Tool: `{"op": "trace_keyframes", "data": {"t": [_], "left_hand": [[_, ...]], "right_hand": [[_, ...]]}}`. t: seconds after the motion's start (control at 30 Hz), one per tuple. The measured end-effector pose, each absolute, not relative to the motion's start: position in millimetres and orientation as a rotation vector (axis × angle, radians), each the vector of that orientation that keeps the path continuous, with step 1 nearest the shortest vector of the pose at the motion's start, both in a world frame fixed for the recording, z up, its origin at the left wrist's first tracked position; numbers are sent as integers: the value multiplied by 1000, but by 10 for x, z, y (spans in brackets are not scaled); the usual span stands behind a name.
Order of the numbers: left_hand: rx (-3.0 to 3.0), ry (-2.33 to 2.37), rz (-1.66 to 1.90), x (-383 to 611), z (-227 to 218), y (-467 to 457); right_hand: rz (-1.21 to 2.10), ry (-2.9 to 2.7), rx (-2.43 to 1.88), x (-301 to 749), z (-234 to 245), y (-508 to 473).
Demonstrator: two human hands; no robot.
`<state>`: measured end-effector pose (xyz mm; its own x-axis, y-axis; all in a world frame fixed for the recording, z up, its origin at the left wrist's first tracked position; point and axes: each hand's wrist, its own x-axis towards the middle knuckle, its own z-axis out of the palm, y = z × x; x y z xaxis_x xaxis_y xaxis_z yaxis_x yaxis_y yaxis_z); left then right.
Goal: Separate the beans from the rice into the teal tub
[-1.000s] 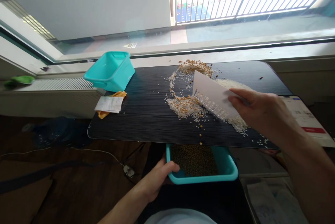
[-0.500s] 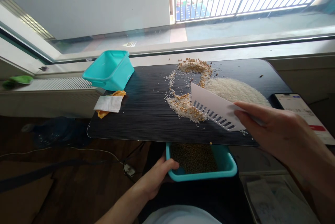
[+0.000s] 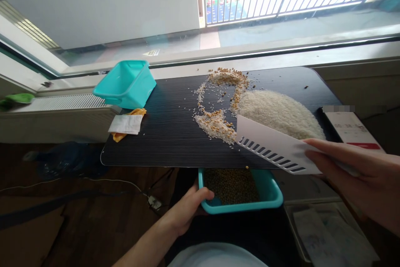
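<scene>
Clamping the right end of the white slotted scraper (image 3: 275, 150) in the right hand (image 3: 359, 179), fingers closed flat along the blade. Holding it tilted over the near edge of the black ribbed tabletop (image 3: 156, 142), long axis running from up-left down to the right, slotted edge facing the near side.

Gripping the left wall of the teal bin (image 3: 271, 200) with the left hand (image 3: 187, 208), thumb hooked over the rim, the other fingers hidden underneath. Keeping that bin just below the tabletop's near edge, straight beneath the scraper's left half, with soybeans (image 3: 233, 185) covering its floor. Showing one loose bean (image 3: 246, 167) right at the tabletop's near edge, above the bin.

Lying on the tabletop just beside the scraper's left tip and slightly further in from the near edge: the mixed rice-and-bean pile (image 3: 217, 125), up and to the left of the right hand, closer to the blade tip than to either hand. Spreading behind the blade, toward the tabletop's far right: the white rice heap (image 3: 278, 113). Sitting tipped at the tabletop's far left corner: an empty teal bin (image 3: 125, 83).
</scene>
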<state>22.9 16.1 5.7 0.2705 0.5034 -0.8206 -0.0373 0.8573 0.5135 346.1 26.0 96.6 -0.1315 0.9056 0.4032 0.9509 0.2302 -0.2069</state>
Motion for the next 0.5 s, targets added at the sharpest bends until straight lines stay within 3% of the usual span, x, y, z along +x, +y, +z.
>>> {"op": "trace_keyframes", "data": {"t": [0.5], "left_hand": [[445, 1227, 384, 223, 72, 143]], "right_hand": [[-99, -2058, -1654, 3299, 1050, 515]]}}
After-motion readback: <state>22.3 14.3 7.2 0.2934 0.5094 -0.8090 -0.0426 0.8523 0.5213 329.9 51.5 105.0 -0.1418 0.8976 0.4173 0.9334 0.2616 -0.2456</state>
